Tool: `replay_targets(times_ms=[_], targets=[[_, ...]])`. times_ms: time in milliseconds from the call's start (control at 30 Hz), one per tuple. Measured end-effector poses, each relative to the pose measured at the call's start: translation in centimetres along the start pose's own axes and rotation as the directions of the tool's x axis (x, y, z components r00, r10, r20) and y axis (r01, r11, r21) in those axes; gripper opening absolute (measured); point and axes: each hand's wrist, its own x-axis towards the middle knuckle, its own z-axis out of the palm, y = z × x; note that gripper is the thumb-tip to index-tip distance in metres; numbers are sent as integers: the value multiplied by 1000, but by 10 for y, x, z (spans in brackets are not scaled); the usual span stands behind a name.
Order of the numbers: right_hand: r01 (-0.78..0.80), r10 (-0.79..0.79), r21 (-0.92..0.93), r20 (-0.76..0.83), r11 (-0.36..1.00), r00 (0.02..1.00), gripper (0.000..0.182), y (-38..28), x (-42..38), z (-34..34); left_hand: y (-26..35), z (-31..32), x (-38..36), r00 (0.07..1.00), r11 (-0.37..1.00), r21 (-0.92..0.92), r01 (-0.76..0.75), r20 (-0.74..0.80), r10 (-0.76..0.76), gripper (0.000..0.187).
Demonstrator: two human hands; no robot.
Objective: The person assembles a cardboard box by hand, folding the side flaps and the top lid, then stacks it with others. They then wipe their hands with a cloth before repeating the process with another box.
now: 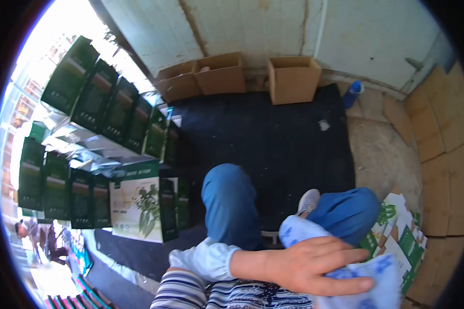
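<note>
My left hand (314, 265) reaches across my lap from a light, elasticated sleeve cover (206, 259). Its fingers lie over a white and blue patterned cloth sleeve (384, 280) and appear to grip it. More of that cloth shows beyond the wrist, near my bent knee. My right hand does not show; the cloth and my left hand may cover it. Beside the sleeve on the right lies a stack of flat green and white printed cartons (402, 239).
Green printed boxes (136, 208) stand in two stacked rows on the left. Open brown cartons (294, 82) stand along the wall. A blue bottle (352, 95) is by the black mat (258, 134). Brown cardboard (441, 154) lines the right side. A person (46, 239) is far left.
</note>
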Motion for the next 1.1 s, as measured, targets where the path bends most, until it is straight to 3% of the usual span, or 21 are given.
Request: replay_targets(times_ms=[67,100,133,200,233,333,467,633,833,1000,1100], targets=[[0,0,-4,-17,1000,1000,29,6,1,-3,-6,3,-25,1000,1000,-23,-4,23,5,46],[4,-5,-3,-18,1000,1000,29,9,1,-3,-6,-5,-35,994,997,-61,43,106,-36,40],[7,-7,-4,-24,1000,1000,29,11,2,-5,-5,-5,-41,995,993,-80,83,59,-79,41],[18,-18,-8,-30,1000,999,29,16,3,-7,-1,-11,-56,954,934,-198,296,108,-279,35],[21,-21,-2,-34,1000,999,29,18,4,-9,-8,-8,-65,997,997,-30,65,45,-63,36],[31,-31,3,-35,1000,999,29,23,11,-15,1,-11,-88,940,925,-176,338,115,-322,29],[25,-25,0,-21,1000,999,29,32,20,-18,-2,-17,-87,937,923,-170,345,118,-329,28],[10,-11,36,18,999,1000,29,41,32,-22,-4,-55,-81,919,922,-17,387,86,-384,28],[-10,-4,94,154,996,988,30,64,65,-20,-10,-59,-78,921,918,83,387,22,-390,27],[-51,12,122,302,991,953,30,72,93,-19,-9,-62,-75,940,932,119,342,-41,-339,26],[-111,42,151,399,982,916,30,74,105,-10,-5,-64,-76,963,965,124,233,-166,-211,26]])
